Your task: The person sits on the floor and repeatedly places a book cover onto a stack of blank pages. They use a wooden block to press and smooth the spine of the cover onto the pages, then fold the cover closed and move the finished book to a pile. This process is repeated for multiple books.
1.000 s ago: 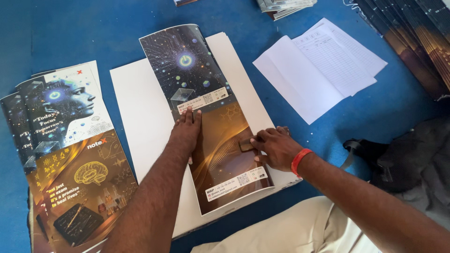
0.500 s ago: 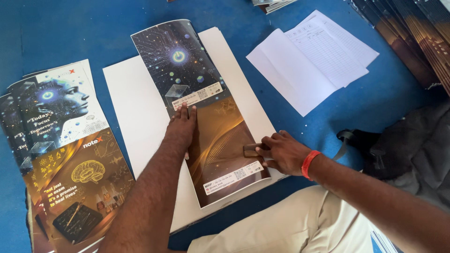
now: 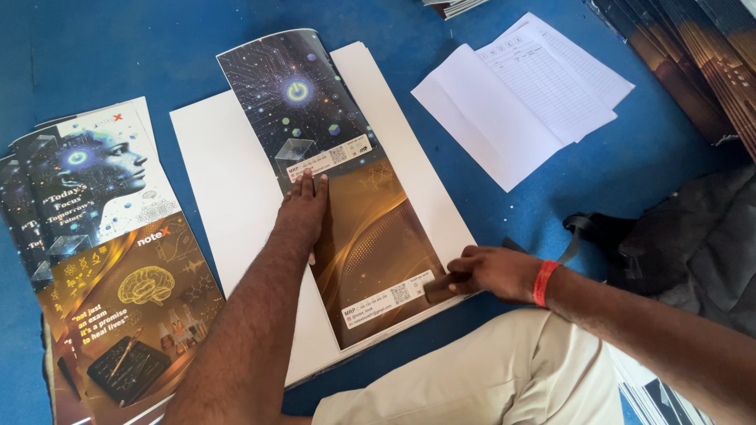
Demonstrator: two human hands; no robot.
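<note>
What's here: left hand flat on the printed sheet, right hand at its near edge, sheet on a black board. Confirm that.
Wrong on one count: the board is white. In the head view, the left hand lies flat on the sheet and the right hand is at its near edge.

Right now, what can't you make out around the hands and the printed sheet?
- Head view: small dark tool under the right hand, fingers cover it.
- Head view: printed sheet middle strip, left hand covers it.
- Head view: cover stack, cut off by the left edge.

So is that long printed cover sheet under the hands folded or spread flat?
Spread flat: the printed cover sheet lies full length on the white board.
</note>
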